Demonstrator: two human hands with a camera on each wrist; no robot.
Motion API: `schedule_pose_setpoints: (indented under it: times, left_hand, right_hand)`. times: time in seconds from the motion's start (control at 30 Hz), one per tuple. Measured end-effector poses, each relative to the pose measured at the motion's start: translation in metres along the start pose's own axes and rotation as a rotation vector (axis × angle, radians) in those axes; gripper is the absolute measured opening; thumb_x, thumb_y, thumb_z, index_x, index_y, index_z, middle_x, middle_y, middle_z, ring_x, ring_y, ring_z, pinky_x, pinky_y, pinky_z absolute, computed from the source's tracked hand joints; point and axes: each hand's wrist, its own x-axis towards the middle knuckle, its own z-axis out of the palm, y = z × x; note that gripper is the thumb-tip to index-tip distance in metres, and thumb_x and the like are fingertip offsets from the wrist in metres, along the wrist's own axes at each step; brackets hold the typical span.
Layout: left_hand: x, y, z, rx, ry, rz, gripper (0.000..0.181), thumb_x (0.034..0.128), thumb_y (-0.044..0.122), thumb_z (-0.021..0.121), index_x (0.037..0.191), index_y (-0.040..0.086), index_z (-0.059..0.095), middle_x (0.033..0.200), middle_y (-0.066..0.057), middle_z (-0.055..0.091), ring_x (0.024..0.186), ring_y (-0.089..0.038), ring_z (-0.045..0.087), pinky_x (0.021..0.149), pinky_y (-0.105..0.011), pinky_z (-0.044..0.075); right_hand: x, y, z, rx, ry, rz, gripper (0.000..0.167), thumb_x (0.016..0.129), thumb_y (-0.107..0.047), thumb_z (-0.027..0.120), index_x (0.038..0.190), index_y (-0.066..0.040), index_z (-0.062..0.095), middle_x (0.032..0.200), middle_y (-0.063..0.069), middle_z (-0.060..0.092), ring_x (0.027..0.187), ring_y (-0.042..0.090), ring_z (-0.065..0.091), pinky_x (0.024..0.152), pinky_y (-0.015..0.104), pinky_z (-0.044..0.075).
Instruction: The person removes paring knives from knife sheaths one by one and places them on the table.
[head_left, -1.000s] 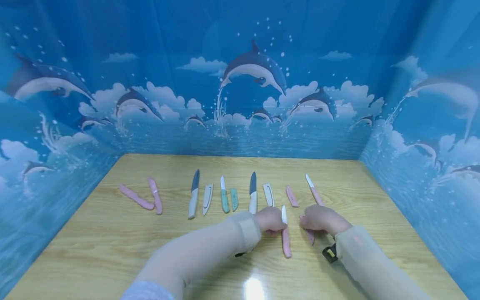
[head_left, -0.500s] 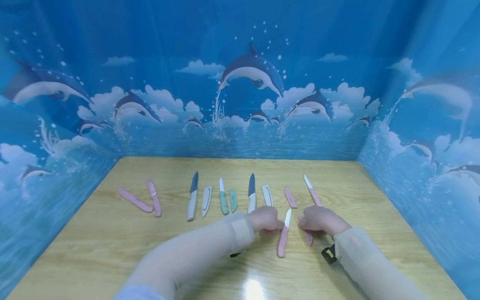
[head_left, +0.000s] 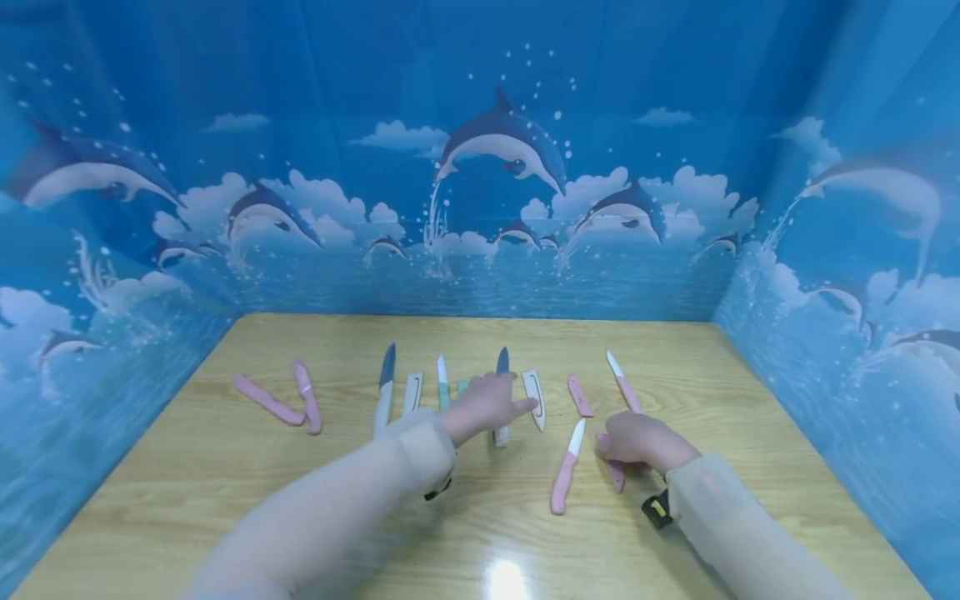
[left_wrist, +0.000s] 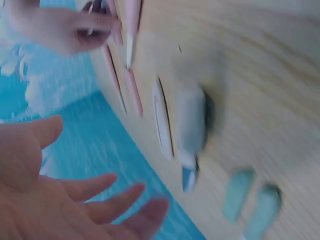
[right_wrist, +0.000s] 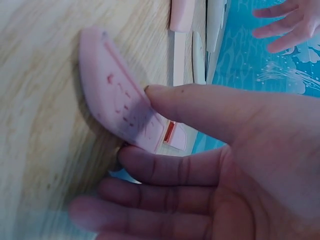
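My left hand (head_left: pixel 486 402) is over the white-handled knife (head_left: pixel 502 437), hiding part of it. In the left wrist view its fingers (left_wrist: pixel 120 205) are spread and hold nothing. To its right lies a white sheath (head_left: pixel 533 398). A pink knife (head_left: pixel 567 471) with a white blade lies bare on the table between the two hands. My right hand (head_left: pixel 641 440) pinches a pink knife sheath (right_wrist: pixel 117 95) between thumb and forefinger, low over the table, its other fingers loosely bent. Just beyond the right hand lies another pink knife (head_left: pixel 625 385), with a pink sheath (head_left: pixel 579 396) left of it.
Left of the left hand lie a green knife (head_left: pixel 442 383), a second white-handled knife (head_left: pixel 385 392) and its white sheath (head_left: pixel 412 392). Two pink sheathed-looking knives (head_left: pixel 268 400) make a V at far left. A dolphin-print curtain (head_left: pixel 480 275) borders the table's back and sides.
My left hand has let go of the pink knife and moved left and farther back, over the white-handled knife. The pink knife tilted as it was set down. The right hand stays put with the sheath.
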Motion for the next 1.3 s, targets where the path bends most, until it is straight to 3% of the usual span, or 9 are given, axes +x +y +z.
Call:
schedule_pose_setpoints:
  times: [0.2, 0.4, 0.87, 1.1, 1.3]
  left_hand:
    - [-0.004, -0.039, -0.026, -0.027, 0.085, -0.084, 0.083, 0.0946, 0.06, 0.047, 0.156, 0.017, 0.011, 0.162, -0.015, 0.005, 0.148, -0.041, 0.001, 0.117, -0.058, 0.011]
    - [-0.009, -0.09, -0.045, -0.025, 0.183, -0.147, 0.09, 0.0943, 0.064, 0.042, 0.156, 0.015, -0.002, 0.16, -0.02, -0.012, 0.144, -0.047, -0.015, 0.112, -0.068, 0.0]
    - [-0.025, -0.175, -0.074, -0.042, 0.249, -0.302, 0.099, 0.0894, 0.077, 0.023, 0.15, 0.014, -0.023, 0.151, -0.023, -0.032, 0.134, -0.052, -0.032, 0.101, -0.077, -0.011]
    - [-0.032, -0.206, -0.079, -0.093, 0.212, -0.414, 0.1, 0.0922, 0.072, 0.03, 0.149, 0.012, -0.026, 0.148, -0.027, -0.035, 0.13, -0.055, -0.033, 0.1, -0.079, -0.01]
    - [-0.035, -0.228, -0.079, -0.062, 0.251, -0.494, 0.097, 0.0951, 0.065, 0.035, 0.149, 0.008, -0.023, 0.148, -0.032, -0.03, 0.131, -0.061, -0.026, 0.098, -0.082, -0.004]
  right_hand:
    - [0.001, 0.0, 0.001, -0.003, -0.005, 0.022, 0.033, 0.099, -0.029, 0.049, 0.072, -0.01, 0.055, 0.065, 0.006, 0.056, 0.048, 0.012, 0.042, 0.053, 0.028, 0.039]
    - [0.0, -0.001, 0.001, -0.002, -0.007, 0.03, 0.034, 0.099, -0.029, 0.049, 0.071, -0.01, 0.056, 0.066, 0.007, 0.058, 0.047, 0.011, 0.041, 0.052, 0.026, 0.038]
    - [0.001, -0.002, 0.001, -0.024, 0.008, 0.031, 0.035, 0.098, -0.028, 0.049, 0.068, -0.01, 0.056, 0.062, 0.005, 0.058, 0.044, 0.008, 0.039, 0.045, 0.021, 0.032]
    - [0.001, -0.001, 0.002, -0.025, 0.024, 0.009, 0.04, 0.098, -0.028, 0.048, 0.064, -0.01, 0.058, 0.06, 0.004, 0.058, 0.042, 0.008, 0.038, 0.044, 0.021, 0.032]
    - [0.0, -0.001, 0.002, -0.01, 0.015, 0.021, 0.039, 0.099, -0.028, 0.047, 0.066, -0.01, 0.057, 0.062, 0.005, 0.059, 0.043, 0.009, 0.039, 0.044, 0.022, 0.033]
